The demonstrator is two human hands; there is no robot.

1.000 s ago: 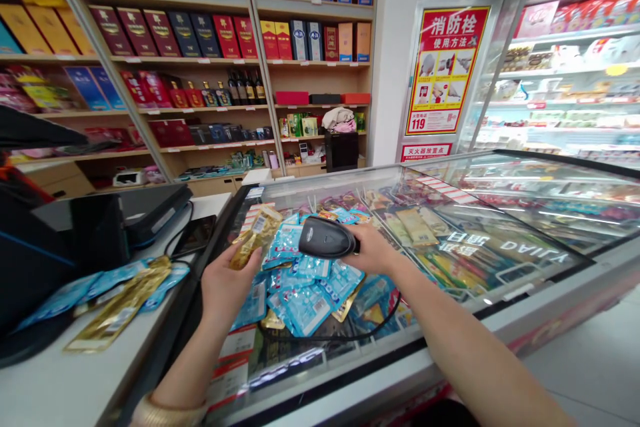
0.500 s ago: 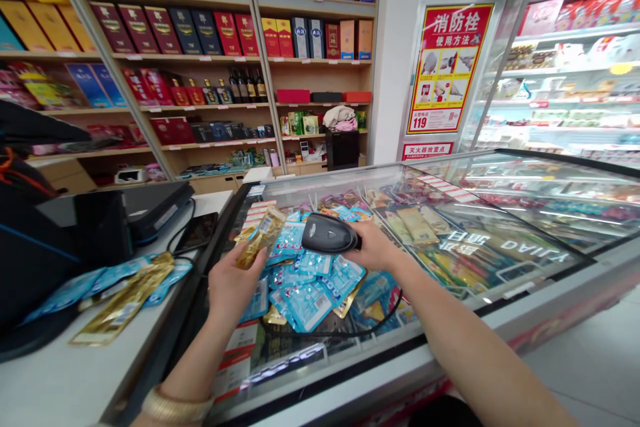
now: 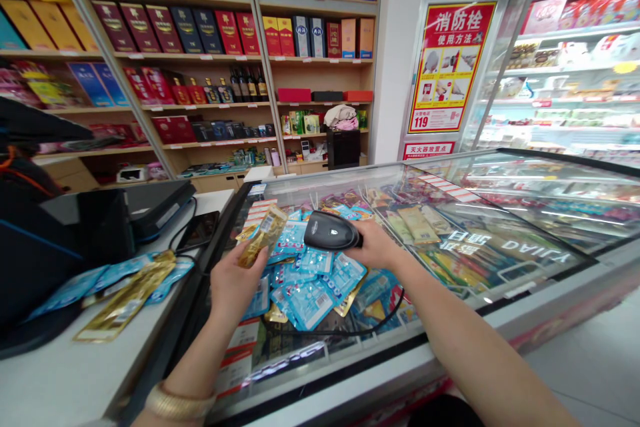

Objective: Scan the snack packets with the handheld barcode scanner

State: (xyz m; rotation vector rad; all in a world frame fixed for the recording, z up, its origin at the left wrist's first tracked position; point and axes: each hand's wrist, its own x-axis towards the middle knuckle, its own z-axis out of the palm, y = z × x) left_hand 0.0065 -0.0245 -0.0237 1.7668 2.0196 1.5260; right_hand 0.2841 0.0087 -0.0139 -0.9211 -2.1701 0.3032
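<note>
My left hand (image 3: 237, 280) pinches a gold foil packet (image 3: 264, 235) by its lower end, with a barcode label showing near its top. A black handheld barcode scanner (image 3: 330, 231) is in my right hand (image 3: 376, 243), its fingers wrapped round the handle and partly hidden. The scanner's head points left, toward the gold packet, with a small gap between them. Below both hands lies a heap of blue packets (image 3: 307, 300), a few gold ones among them, on the freezer's glass top (image 3: 350, 360).
The scanner's black cable (image 3: 365, 331) loops over the glass. On the white counter (image 3: 45, 387) at left lie more blue packets and a long gold packet (image 3: 125, 300), beside a phone (image 3: 199, 230) and a dark device (image 3: 155, 207). Shelves of boxes (image 3: 200, 30) stand behind.
Both hands stay nearly still, the gold packet and scanner held as before. The whole view has shifted very slightly.
</note>
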